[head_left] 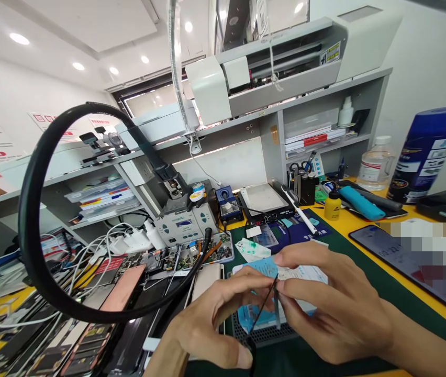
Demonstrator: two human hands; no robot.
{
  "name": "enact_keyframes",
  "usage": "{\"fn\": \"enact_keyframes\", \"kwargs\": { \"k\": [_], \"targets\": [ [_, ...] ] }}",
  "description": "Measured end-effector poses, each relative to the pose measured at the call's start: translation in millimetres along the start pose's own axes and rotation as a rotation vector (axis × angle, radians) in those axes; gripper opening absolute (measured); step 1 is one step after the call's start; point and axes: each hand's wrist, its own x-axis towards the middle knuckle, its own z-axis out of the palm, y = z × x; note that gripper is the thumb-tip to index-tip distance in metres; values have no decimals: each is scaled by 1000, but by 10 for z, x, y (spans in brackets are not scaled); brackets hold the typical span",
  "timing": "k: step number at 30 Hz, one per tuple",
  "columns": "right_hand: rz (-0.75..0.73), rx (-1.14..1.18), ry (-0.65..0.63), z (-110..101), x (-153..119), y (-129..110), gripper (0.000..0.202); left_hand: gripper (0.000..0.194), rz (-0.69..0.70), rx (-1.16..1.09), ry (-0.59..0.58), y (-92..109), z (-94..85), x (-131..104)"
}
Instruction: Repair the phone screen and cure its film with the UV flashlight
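In the head view, the green mat (286, 361) has a smooth, matt surface. Above its middle, between the two hands, is a thin dark strip (264, 309), slim and slanting, with a narrow grey piece (277, 310) hanging beside it, too blurred to name. Beneath them lies a glossy blue-and-white packet (262, 266) on a black perforated base (242, 336), which rests on the mat. Left of the mat are stacked flat phone parts (124, 288), one copper-coloured, and a thick black rubbery hose (30, 230) looping in a wide arc.

The mat's right edge meets yellow tabletop, where a dark phone (407, 267) lies flat. Bare mat shows between that phone and the right hand; left of the mat, the hose and parts leave little room.

The right hand (333, 306) comes in over the mat's right side, fingers bent, their tips pinched on the upper end of the strip. The left hand (211, 324) is over its left side, thumb low and well apart from the forefinger, whose tip meets the strip; whether it grips cannot be told.
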Motion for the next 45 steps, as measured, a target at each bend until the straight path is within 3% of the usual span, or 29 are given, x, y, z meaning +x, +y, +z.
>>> {"fn": "enact_keyframes", "kwargs": {
  "k": [3, 6, 8, 11, 15, 31, 39, 45],
  "targets": [
    [63, 29, 75, 1, 1, -35, 24, 98, 30, 22, -10, 1, 1, 3],
    [271, 244, 143, -24, 15, -58, 19, 96, 50, 113, 26, 23, 16, 2],
    [461, 467, 24, -52, 34, -54, 12, 93, 51, 174, 68, 35, 33, 0],
    [765, 736, -244, -84, 70, -35, 22, 88, 69, 217, 103, 28, 56, -7],
    [1011, 884, -325, -83, 103, -35, 26, 86, 63, 248, 137, -14, 71, -31],
    [1197, 1026, -294, -53, 162, -9, 19, 87, 12, 271, 265, -221, -35, -238],
    [1187, 1038, -297, -42, 161, -12, 29, 86, -5, 303, 242, -190, -29, -222],
    [1193, 1009, -293, -23, 140, -10, 25, 87, -37, 353, 222, -72, 49, -119]
  ]
}}
